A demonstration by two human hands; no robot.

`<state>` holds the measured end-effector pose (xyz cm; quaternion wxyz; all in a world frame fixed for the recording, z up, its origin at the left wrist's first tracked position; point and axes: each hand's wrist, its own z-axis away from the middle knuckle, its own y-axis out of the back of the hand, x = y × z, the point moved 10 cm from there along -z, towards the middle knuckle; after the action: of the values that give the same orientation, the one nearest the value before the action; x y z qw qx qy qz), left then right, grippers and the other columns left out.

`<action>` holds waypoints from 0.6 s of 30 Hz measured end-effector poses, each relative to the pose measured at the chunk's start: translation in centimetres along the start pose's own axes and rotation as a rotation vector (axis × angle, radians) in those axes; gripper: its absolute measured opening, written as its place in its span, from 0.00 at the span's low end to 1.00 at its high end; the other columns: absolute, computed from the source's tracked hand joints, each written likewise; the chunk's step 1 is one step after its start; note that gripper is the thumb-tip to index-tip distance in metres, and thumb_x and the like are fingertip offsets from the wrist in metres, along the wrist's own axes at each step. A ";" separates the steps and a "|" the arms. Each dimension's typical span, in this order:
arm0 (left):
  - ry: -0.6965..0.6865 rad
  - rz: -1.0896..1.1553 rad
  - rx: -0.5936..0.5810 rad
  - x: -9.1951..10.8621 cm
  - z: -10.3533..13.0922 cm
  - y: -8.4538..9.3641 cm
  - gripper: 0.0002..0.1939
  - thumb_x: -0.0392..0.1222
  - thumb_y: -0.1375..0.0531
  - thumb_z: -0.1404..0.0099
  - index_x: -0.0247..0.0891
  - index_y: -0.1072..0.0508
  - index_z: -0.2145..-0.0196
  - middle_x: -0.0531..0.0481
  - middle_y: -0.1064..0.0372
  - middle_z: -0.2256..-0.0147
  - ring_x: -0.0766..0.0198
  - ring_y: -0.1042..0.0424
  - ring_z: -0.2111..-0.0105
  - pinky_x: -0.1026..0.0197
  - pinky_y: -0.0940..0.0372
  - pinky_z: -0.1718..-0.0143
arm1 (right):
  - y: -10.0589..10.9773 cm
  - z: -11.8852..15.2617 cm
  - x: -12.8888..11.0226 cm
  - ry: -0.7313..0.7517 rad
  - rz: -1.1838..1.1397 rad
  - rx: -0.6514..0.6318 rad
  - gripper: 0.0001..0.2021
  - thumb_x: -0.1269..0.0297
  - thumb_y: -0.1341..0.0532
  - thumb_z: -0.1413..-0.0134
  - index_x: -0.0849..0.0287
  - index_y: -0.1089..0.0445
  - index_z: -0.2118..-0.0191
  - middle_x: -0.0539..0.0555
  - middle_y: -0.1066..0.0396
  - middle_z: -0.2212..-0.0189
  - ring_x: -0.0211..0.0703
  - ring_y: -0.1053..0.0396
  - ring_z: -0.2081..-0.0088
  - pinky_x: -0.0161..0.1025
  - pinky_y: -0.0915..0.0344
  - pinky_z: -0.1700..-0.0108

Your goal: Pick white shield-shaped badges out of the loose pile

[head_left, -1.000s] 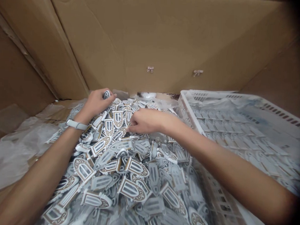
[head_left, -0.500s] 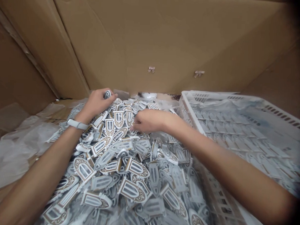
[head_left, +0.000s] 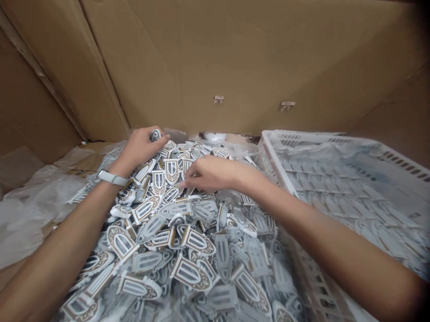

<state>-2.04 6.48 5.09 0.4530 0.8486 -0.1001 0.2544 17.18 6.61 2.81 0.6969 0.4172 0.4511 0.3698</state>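
Observation:
A heap of small arched plastic window pieces (head_left: 192, 271), white and grey with brown scrollwork, fills the middle of the view. At the far left of the heap my left hand (head_left: 140, 146) is closed round a grey-and-white arched window piece (head_left: 155, 135), whose rounded end sticks up between thumb and fingers. My right hand (head_left: 209, 174) reaches in from the right over the upper part of the heap. Its fingers are bent and slightly apart, with the tips touching or just above an arched window piece (head_left: 172, 193). Nothing shows held in it.
To the right stands a white plastic basket (head_left: 289, 178) with rows of similar pieces and clear film inside. Crumpled clear plastic (head_left: 16, 214) lies at left. A tall cardboard wall (head_left: 241, 53) closes off the back, with two small pinkish pieces (head_left: 218, 100) on it.
My right hand has shifted slightly left over the heap, its fingers reaching out further. My left hand stays in place with its window piece.

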 end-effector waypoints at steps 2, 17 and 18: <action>-0.002 -0.001 0.000 0.1 0.0 0.0 0.18 0.58 0.39 0.31 0.40 0.22 0.66 0.51 0.24 0.68 0.59 0.28 0.66 0.57 0.40 0.62 | 0.0 0.0 -0.2 0.008 -0.005 0.002 0.17 0.52 0.39 0.27 0.60 0.19 0.59 0.54 0.21 0.66 0.39 0.33 0.67 0.42 0.40 0.60; -0.015 0.005 0.014 0.5 0.1 0.0 0.18 0.56 0.38 0.32 0.37 0.23 0.67 0.52 0.26 0.69 0.62 0.32 0.67 0.57 0.41 0.62 | 0.4 -0.3 -0.4 0.027 0.011 0.071 0.19 0.60 0.23 0.46 0.60 0.22 0.50 0.53 0.20 0.60 0.39 0.31 0.67 0.40 0.43 0.63; -0.022 0.003 0.013 0.6 0.2 0.0 0.18 0.55 0.38 0.31 0.36 0.23 0.67 0.52 0.26 0.69 0.62 0.32 0.66 0.57 0.41 0.62 | 0.4 -0.4 -0.4 0.027 0.014 0.071 0.17 0.60 0.23 0.47 0.60 0.21 0.53 0.52 0.20 0.60 0.38 0.31 0.67 0.40 0.43 0.63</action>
<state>-1.46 6.38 5.34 0.4460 0.8540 -0.1049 0.2463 16.61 6.48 3.23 0.6729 0.4396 0.4704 0.3642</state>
